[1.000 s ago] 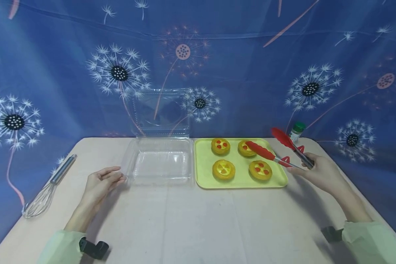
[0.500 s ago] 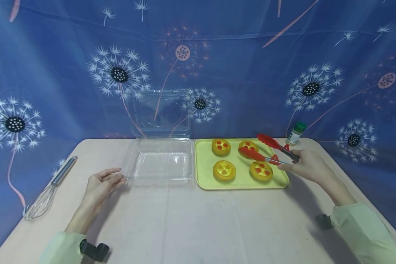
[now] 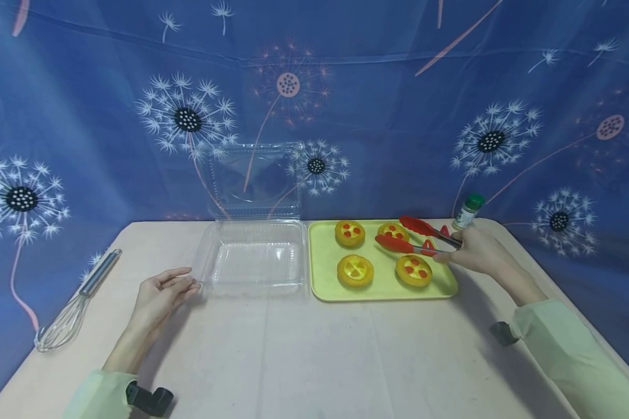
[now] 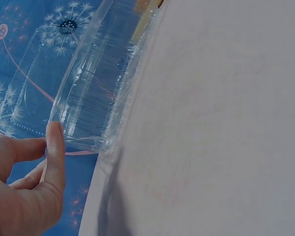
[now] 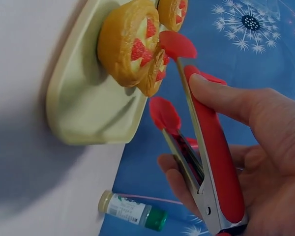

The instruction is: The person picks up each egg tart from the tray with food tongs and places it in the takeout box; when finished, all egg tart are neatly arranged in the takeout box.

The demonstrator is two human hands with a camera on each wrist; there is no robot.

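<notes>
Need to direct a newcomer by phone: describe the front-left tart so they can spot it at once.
On the table, find the yellow tray just right of the clear plastic box. The tart is in the tray's near row, on the left. Its topping shows no red, only yellow, whereas the other three tarts carry red pieces.

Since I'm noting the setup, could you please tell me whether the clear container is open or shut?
The clear container is open: its lid stands raised along the back edge, leaving the inside uncovered.
</notes>
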